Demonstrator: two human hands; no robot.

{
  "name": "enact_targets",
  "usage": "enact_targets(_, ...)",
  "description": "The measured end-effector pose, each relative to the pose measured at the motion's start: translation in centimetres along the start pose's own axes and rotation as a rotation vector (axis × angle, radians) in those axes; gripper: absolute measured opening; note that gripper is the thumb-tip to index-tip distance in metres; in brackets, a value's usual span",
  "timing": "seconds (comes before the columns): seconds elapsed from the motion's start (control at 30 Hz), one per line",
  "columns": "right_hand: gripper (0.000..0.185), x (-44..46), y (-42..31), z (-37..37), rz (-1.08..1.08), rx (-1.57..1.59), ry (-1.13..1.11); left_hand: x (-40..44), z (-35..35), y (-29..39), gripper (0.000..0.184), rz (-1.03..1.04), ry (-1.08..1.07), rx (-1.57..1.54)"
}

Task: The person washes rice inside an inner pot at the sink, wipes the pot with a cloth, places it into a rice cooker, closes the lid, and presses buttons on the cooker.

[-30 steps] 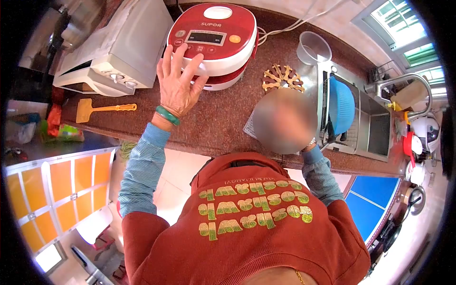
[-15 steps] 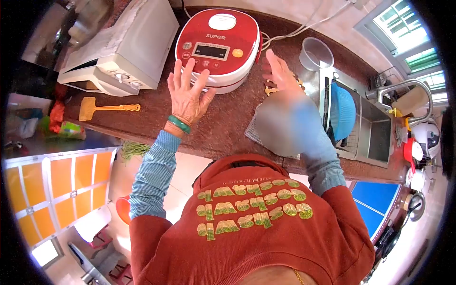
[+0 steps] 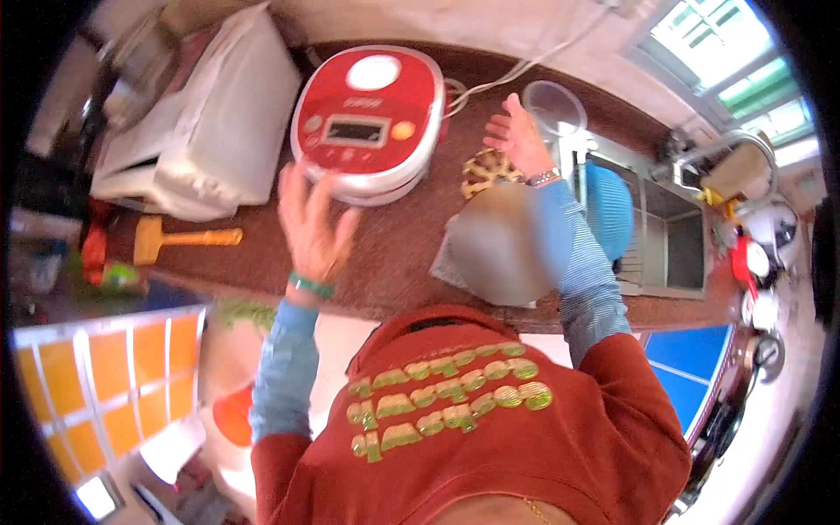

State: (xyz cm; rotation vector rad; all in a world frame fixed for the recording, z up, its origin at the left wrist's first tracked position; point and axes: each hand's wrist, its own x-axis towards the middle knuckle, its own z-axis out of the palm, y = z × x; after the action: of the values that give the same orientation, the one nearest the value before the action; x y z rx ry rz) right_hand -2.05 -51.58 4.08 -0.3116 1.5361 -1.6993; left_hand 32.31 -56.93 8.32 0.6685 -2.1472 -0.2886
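My left hand is open with spread fingers, its tips at the front edge of the red and white rice cooker. The cooker's lid is down, and a small display and buttons show on its top. Over the counter to the cooker's right, my right hand holds nothing, its fingers stretched out and apart from the thumb. Beside that hand lies a brown openwork trivet. A clear plastic tub stands just beyond it. A blurred round patch hides part of the counter below my right wrist.
A white countertop appliance stands left of the cooker. An orange fly swatter lies near the counter's left front edge. To the right are a blue basket, the sink and its faucet. White cords run along the wall.
The view has shifted, so the counter appears lower and further left. My left hand has drawn back slightly from the cooker's button panel. My right hand has moved right, uncovering more of the trivet.
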Motion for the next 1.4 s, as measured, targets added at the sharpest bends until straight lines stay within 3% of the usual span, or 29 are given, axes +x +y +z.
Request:
enact_targets(0.13, 0.071, 1.9, -5.3, -6.7, -0.336, -0.239, 0.207, -5.2, 0.9, -1.1, 0.045, -0.220, 0.086, 0.038)
enact_targets(0.23, 0.068, 5.3, -10.3, -10.6, -0.568, -0.654, 0.418, -10.7, 2.2, -0.9, 0.040, -0.520, -0.146, 0.162)
enact_targets(0.27, 0.069, 5.9, -12.0, -11.1, -0.618, -0.784, 0.464, -12.2, 2.8, -0.7, 0.035, -0.524, -0.153, 0.138)
enact_targets(0.3, 0.069, 6.4, -13.6, -11.4, -0.658, -0.901, 0.496, -13.1, 2.8, -0.3, 0.028, -0.698, -0.276, 0.029)
enact_targets(0.37, 0.071, 7.2, -15.9, -11.6, -0.765, -1.088, 0.555, -14.4, 3.8, 0.8, 0.015, -0.622, -0.227, 0.073)
enact_targets(0.43, 0.072, 7.3, -18.1, -10.8, -0.732, -1.140, 0.562, -14.7, 4.2, 0.8, 0.014, -0.509, -0.270, 0.153)
enact_targets(0.57, 0.074, 9.7, -19.6, -10.4, -0.722, -1.268, 0.567, -15.0, 4.9, -0.1, 0.016, -0.583, -0.238, 0.129)
enact_targets(0.6, 0.075, 10.6, -19.2, -10.4, -0.839, -1.266, 0.604, -15.0, 4.9, -0.2, 0.016, -0.599, -0.243, 0.139)
enact_targets(0.9, 0.075, 11.3, -19.6, -9.9, -0.657, -1.237, 0.585, -14.9, 5.3, -0.3, 0.020, -0.649, -0.246, 0.161)
enact_targets(1.0, 0.075, 13.3, -19.0, -11.0, -0.782, -1.268, 0.570, -14.7, 5.2, -0.3, 0.021, -0.664, -0.256, 0.156)
enact_targets(1.23, 0.073, 11.9, -19.6, -9.7, -0.671, -1.230, 0.566, -14.1, 5.3, -0.1, 0.024, -0.633, -0.241, 0.172)
enact_targets(1.3, 0.070, 10.8, -18.4, -9.4, -0.790, -1.175, 0.632, -14.5, 5.1, -0.3, 0.025, -0.645, -0.249, 0.147)
enact_targets(1.4, 0.066, 5.2, -16.1, -7.8, -0.740, -0.854, 0.386, -15.3, 5.3, -1.1, 0.022, -0.658, -0.160, -0.020)
